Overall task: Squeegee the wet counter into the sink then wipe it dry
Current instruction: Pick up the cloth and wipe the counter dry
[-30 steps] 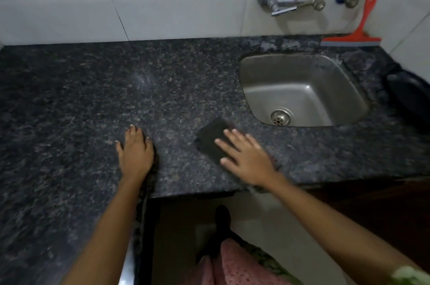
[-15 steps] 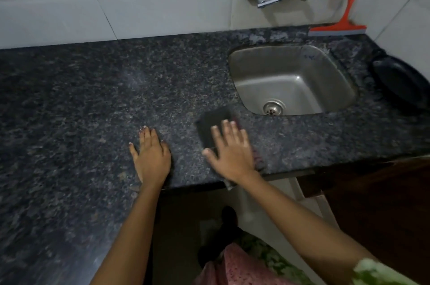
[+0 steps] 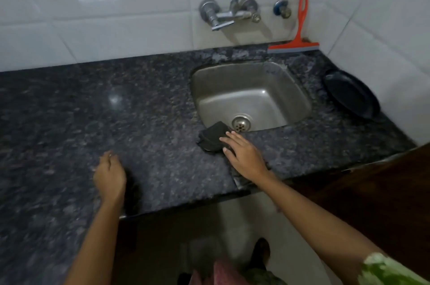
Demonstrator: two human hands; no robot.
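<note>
Dark granite made the desk (image 3: 139,121), and on it the black cloth (image 3: 213,137) had travelled: half a second before it lay a little away from the sink (image 3: 251,96), and now it lay bunched just at the sink's near rim, close to the drain (image 3: 241,123). The right hand (image 3: 244,156) was flat on the cloth's near end, fingers spread and pressing down, not closed around it. The left hand (image 3: 109,176), which earlier was spread flat on the desk well to the left of the sink, had lifted a little and curled loosely; it held nothing, though I could not tell if the fingertips touched the stone.

From this I judged that the wiping pass was going toward the sink, so the drying step was in hand (the first step looked finished). The red squeegee (image 3: 295,45) stood against the tiled wall (image 3: 116,28) behind the sink, to the right of the tap (image 3: 230,14), and no hand was near it. A black plate (image 3: 351,96) lay at the right of the sink. The desk at the left of the sink showed only one small shine, so whether it was dry there I could not say.
</note>
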